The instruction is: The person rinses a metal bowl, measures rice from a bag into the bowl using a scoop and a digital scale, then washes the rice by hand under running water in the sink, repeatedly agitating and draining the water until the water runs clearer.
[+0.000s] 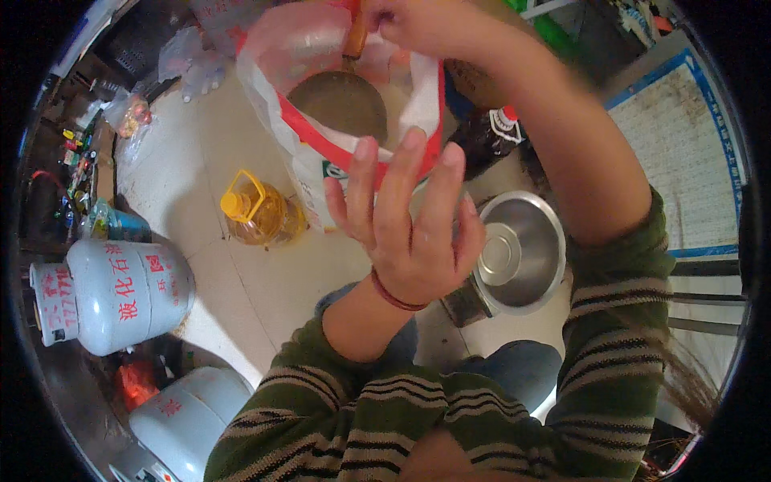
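My left hand (pixel 409 229), with a reddish-brown band at the wrist, has its fingers apart over the near rim of a white and red plastic woven sack (pixel 307 169). Whether those fingers touch the rim I cannot tell. The sack's mouth gapes upward. Inside lies a round, grey-brown utensil (pixel 337 105), perhaps a strainer or ladle, with a wooden handle (pixel 355 36) pointing to the far side. Beside that handle, at the top edge of the view, is my right hand (pixel 409 24), partly cut off. Its grip, on handle or sack, is unclear.
A jug of yellow oil (pixel 265 214) stands left of the sack. On the right are a dark bottle with a red cap (pixel 488 138) and a steel basin (pixel 530 283) holding a round metal piece (pixel 500 253). Gas cylinders (pixel 129 295) stand at left; a blue-edged mat (pixel 686 156) is far right.
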The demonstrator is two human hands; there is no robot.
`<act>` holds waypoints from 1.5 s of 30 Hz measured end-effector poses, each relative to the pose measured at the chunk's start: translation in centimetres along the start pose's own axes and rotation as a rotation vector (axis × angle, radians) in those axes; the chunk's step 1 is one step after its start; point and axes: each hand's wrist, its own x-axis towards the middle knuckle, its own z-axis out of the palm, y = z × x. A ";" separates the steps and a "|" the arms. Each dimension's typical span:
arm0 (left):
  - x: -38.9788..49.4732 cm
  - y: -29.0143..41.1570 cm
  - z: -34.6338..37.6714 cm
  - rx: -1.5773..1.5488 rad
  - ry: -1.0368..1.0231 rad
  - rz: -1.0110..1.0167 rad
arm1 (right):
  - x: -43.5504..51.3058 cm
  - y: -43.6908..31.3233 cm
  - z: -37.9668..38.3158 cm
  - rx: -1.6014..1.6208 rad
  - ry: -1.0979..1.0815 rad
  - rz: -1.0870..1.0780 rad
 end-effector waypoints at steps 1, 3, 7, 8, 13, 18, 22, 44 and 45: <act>0.8 -0.8 -0.6 0.039 -0.073 -0.008 | 1.3 -0.6 -0.3 -0.129 -0.113 -0.024; 2.0 -2.1 -1.3 0.109 -0.224 -0.021 | 4.4 2.2 2.0 -0.343 -0.069 -0.104; 1.2 -3.9 -0.7 0.014 -0.178 0.022 | 9.0 7.5 8.0 -0.624 0.014 -0.087; 1.1 -4.6 -1.0 0.014 -0.131 0.043 | 10.3 7.3 8.2 -0.561 -0.125 0.051; 0.8 -5.7 -1.9 -0.039 -0.088 0.091 | 13.8 8.7 10.2 -0.683 -0.389 0.102; 1.3 -7.4 -2.5 -0.067 -0.066 0.140 | 14.0 9.6 11.0 -0.852 -0.570 0.271; 1.2 -8.2 -2.2 -0.116 -0.009 0.179 | 12.8 7.3 8.3 -0.790 -0.797 0.372; 0.5 -5.6 -0.6 -0.668 -0.176 0.281 | -2.4 1.2 11.4 0.820 -1.177 0.524; 0.6 -6.1 -1.0 -0.600 -0.181 0.298 | -1.8 -0.1 12.3 0.869 -1.084 0.546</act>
